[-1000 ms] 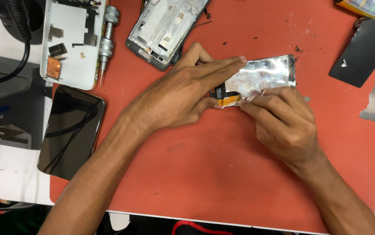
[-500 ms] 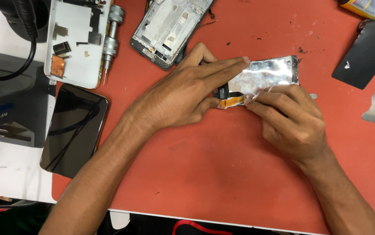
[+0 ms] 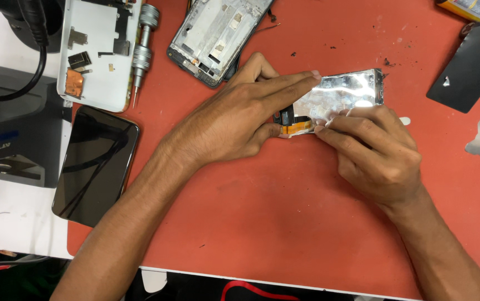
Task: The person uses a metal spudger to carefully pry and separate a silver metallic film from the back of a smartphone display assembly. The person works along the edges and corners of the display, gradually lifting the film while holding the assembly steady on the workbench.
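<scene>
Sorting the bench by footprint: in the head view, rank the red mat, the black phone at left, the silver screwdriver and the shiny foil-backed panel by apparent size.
1. red mat
2. black phone
3. shiny foil-backed panel, partly covered by both hands, so only probably third
4. silver screwdriver
</scene>
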